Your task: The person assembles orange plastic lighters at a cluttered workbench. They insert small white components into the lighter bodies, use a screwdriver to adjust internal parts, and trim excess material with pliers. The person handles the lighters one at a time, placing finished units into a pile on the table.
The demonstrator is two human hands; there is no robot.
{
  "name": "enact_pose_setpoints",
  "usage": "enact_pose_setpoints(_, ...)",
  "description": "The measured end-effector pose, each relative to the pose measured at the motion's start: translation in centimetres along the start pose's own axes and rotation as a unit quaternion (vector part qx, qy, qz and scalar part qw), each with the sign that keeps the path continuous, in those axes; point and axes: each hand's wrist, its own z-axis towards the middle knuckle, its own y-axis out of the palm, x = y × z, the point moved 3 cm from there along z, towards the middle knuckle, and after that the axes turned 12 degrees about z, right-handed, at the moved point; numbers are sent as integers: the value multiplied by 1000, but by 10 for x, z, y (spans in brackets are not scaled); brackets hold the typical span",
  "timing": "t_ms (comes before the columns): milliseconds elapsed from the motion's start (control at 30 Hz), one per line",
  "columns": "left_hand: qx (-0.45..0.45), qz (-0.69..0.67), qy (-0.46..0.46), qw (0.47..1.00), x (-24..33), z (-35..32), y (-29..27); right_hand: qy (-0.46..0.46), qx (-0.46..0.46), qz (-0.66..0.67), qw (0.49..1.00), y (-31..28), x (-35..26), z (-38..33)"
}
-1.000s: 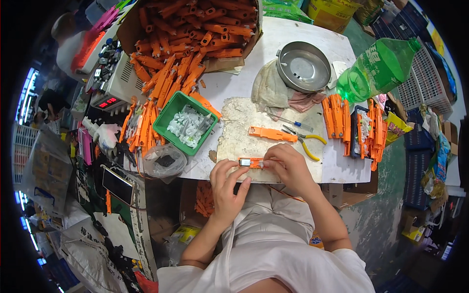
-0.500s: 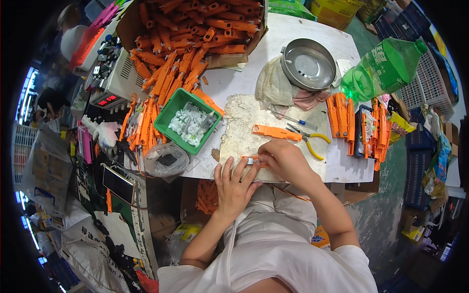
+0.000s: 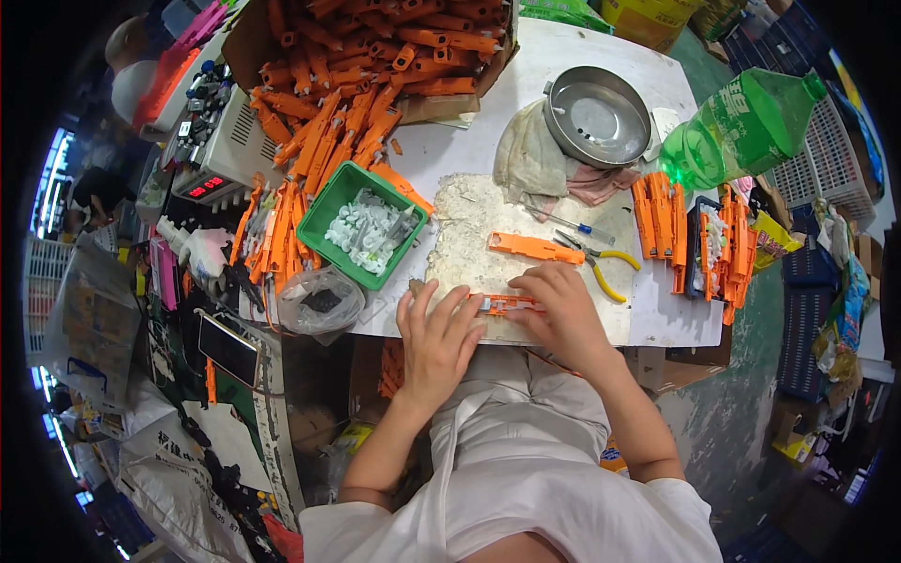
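An orange plastic shell half (image 3: 511, 303) with small parts inside lies on a worn, pale work board (image 3: 460, 225) near the table's front edge. My left hand (image 3: 436, 340) steadies its left end with closed fingertips. At the other end, my right hand (image 3: 566, 314) grips the shell between thumb and fingers. The fingers hide both its ends. Just beyond, a second orange shell piece (image 3: 535, 247) rests on the board. Beside it are pliers with yellow handles (image 3: 603, 272) and a clear pen-like stick with a blue band (image 3: 572, 225).
A green bin (image 3: 308, 230) of small white parts stands left, below heaped orange shells (image 3: 366, 56) in a carton. Behind the board are a metal bowl (image 3: 598, 117) and a rag (image 3: 526, 155). A green bottle (image 3: 741, 131) and rows of orange shells (image 3: 659, 220) are at right.
My right hand has slid right and opened its pinch wider, uncovering more of the orange shell's middle. My left hand has shifted slightly left and stays at the shell's left end.
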Motion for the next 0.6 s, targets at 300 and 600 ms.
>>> enact_pose_setpoints(300, -35, 46, 196, 979, -10, 37, -6, -27, 9, -59, 998, 22, 2, -8)
enact_pose_setpoints(600, -15, 35, 182, 983, -10, 28, 0, -38, 14, -65, 997, 23, 1, -10)
